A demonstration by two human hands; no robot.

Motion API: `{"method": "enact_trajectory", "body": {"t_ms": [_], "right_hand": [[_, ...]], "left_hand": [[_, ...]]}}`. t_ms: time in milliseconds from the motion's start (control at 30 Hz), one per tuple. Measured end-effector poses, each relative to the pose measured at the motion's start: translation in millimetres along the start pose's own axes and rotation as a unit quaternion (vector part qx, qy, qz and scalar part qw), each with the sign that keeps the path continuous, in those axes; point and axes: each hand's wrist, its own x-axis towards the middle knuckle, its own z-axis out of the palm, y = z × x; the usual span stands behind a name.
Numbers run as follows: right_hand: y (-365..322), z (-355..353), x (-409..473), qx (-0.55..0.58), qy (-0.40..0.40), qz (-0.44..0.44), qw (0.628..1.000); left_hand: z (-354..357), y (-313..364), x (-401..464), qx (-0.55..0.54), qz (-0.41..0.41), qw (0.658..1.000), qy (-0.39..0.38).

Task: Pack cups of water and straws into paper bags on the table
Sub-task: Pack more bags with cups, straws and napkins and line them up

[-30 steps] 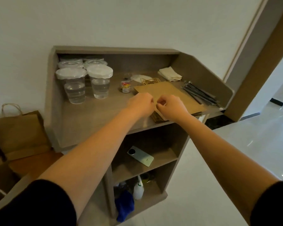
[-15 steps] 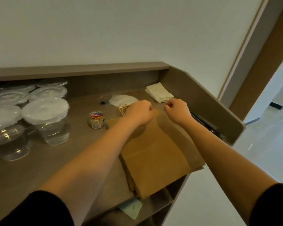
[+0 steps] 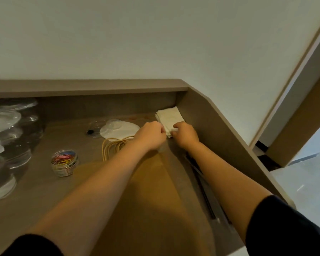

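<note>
Against a plain white wall (image 3: 155,37), the grey-brown walled table (image 3: 35,191) carries flat brown paper bags (image 3: 150,191), lidded clear water cups (image 3: 6,137) at the left, dark straws (image 3: 201,180) along the right. Left hand (image 3: 150,134) and right hand (image 3: 186,134), fingers curled, sit close together by folded white napkins (image 3: 169,116); what they pinch is unclear.

Both hands reach over the flat paper bag (image 3: 151,191) on the table (image 3: 35,196). The left hand (image 3: 150,134) is fisted; the right hand (image 3: 185,134) touches the folded napkins (image 3: 169,117), perhaps pinching an edge. Lidded cups (image 3: 6,145) stand far left, blurred.
</note>
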Motion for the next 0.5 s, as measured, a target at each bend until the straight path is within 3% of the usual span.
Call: {"method": "enact_trajectory", "body": {"t_ms": [333, 500], "right_hand": [[6, 3, 11, 0.003, -0.023, -0.009, 1.0], [4, 6, 13, -0.052, -0.015, -0.019, 0.998]], "left_hand": [[7, -10, 10, -0.027, -0.018, 0.999, -0.033], [7, -14, 14, -0.022, -0.01, 0.999, -0.025]]}}
